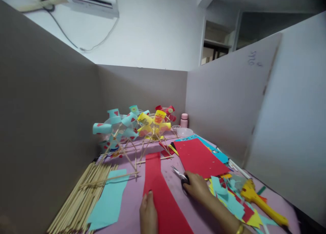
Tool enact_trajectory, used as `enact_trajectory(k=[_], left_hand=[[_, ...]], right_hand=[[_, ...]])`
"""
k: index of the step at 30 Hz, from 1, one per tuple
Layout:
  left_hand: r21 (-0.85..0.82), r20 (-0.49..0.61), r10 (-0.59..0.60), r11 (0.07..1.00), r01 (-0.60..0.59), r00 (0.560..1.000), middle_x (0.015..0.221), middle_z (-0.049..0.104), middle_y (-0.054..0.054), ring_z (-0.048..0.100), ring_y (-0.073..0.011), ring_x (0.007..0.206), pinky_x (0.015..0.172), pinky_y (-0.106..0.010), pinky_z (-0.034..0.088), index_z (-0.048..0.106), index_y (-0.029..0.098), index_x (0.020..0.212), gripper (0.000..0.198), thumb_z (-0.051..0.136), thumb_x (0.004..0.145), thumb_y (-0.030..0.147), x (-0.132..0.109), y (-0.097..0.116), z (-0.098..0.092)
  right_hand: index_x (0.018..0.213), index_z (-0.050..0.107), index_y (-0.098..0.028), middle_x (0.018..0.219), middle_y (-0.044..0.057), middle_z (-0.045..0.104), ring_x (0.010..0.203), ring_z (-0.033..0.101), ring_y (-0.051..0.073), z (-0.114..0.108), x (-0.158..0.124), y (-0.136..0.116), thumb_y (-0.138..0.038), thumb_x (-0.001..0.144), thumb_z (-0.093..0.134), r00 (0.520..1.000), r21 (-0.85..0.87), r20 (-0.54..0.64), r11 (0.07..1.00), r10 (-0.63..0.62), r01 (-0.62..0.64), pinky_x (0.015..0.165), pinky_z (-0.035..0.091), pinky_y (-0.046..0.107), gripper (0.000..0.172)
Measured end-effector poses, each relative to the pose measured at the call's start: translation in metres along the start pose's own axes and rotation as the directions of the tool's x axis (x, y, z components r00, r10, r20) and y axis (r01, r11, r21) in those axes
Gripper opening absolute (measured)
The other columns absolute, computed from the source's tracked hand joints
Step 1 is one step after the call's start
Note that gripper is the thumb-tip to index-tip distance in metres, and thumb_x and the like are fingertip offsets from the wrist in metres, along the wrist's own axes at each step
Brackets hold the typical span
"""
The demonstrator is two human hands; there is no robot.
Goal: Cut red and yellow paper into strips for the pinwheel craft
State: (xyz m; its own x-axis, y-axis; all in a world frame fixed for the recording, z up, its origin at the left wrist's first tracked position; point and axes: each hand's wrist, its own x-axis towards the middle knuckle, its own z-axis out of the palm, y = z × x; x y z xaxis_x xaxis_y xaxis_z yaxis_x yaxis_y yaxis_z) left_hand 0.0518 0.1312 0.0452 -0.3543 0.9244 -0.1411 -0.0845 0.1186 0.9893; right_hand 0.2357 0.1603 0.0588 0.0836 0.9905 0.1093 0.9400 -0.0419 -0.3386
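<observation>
A long red paper strip (163, 196) runs from the table's front edge toward the stick models. My left hand (148, 212) is closed on its left edge, thumb on top. To the right of the strip, my right hand (196, 186) grips a pair of scissors (180, 174) by the black handles. Their metal blades point forward and left, apart from the strip. Left of the strip lies a light blue paper piece (109, 203). A larger red sheet (201, 157) rests beyond my right hand.
Wooden sticks (76, 200) are heaped at left. Windmill-like stick models with blue (114, 125), yellow (154, 123) and red (166, 112) paper cups stand at the back. Paper scraps (231, 200) and a yellow glue gun (262, 203) lie at right. Grey partitions (142, 81) surround the table.
</observation>
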Motion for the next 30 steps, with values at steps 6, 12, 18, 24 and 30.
enact_trajectory(k=[6, 12, 18, 24, 30], left_hand=[[0.064, 0.044, -0.033, 0.997, 0.031, 0.998, 0.142, 0.037, -0.026, 0.030, -0.0294, 0.135, 0.111, -0.034, 0.020, 0.054, 0.007, 0.104, 0.049, 0.040, 0.074, 0.043, 0.007, 0.001, 0.000], [0.035, -0.050, -0.049, 0.998, 0.051, 0.998, 0.130, 0.056, -0.018, 0.044, -0.0270, 0.126, 0.103, -0.033, 0.035, 0.060, 0.012, 0.098, 0.043, 0.049, 0.073, 0.046, -0.006, -0.004, 0.004], [-0.023, -0.109, -0.028, 0.999, 0.025, 0.994, 0.125, 0.059, -0.019, 0.047, -0.0294, 0.123, 0.101, -0.036, 0.037, 0.061, 0.013, 0.100, 0.047, 0.057, 0.072, 0.050, -0.011, -0.012, 0.004], [-0.040, -0.063, 0.054, 0.998, -0.056, 0.997, 0.107, 0.067, -0.015, 0.055, -0.0294, 0.111, 0.092, -0.037, 0.043, 0.061, 0.014, 0.095, 0.049, 0.053, 0.075, 0.057, -0.012, -0.009, 0.001], [-0.044, 0.043, 0.150, 0.988, -0.148, 0.988, 0.065, 0.060, 0.000, 0.057, -0.0162, 0.064, 0.061, -0.025, 0.046, 0.056, 0.020, 0.071, 0.033, 0.050, 0.080, 0.052, -0.007, 0.004, -0.004]], right_hand=[[0.097, 0.063, -0.015, 0.097, 0.011, 0.066, 0.087, 0.062, 0.025, 0.003, -0.004, -0.009, -0.017, 0.078, 0.056, 0.997, -0.054, -0.070, 0.998, 0.012, -0.016, 0.074, 0.045, 0.037, 0.021], [0.099, 0.065, -0.009, 0.100, 0.021, 0.060, 0.099, 0.054, 0.037, 0.007, -0.008, 0.011, -0.013, 0.077, 0.050, 0.991, 0.067, -0.112, 0.995, -0.071, 0.079, 0.079, 0.042, 0.044, 0.027], [0.095, 0.063, -0.015, 0.085, 0.010, 0.067, 0.081, 0.063, 0.023, 0.017, -0.030, -0.001, -0.043, 0.092, 0.033, 0.970, 0.460, -0.020, 0.859, -0.243, 0.225, 0.072, 0.048, 0.031, 0.042], [0.092, 0.069, -0.013, 0.069, 0.006, 0.070, 0.065, 0.066, 0.022, 0.035, -0.057, -0.032, -0.056, 0.065, 0.071, 0.800, 0.950, 0.296, 0.076, -0.521, -0.302, 0.070, 0.050, 0.036, 0.050], [0.087, 0.071, -0.013, 0.069, 0.006, 0.072, 0.066, 0.067, 0.021, 0.039, -0.050, -0.030, -0.047, 0.068, 0.073, 0.797, 0.922, 0.332, -0.005, -0.504, -0.387, 0.069, 0.050, 0.032, 0.038]])
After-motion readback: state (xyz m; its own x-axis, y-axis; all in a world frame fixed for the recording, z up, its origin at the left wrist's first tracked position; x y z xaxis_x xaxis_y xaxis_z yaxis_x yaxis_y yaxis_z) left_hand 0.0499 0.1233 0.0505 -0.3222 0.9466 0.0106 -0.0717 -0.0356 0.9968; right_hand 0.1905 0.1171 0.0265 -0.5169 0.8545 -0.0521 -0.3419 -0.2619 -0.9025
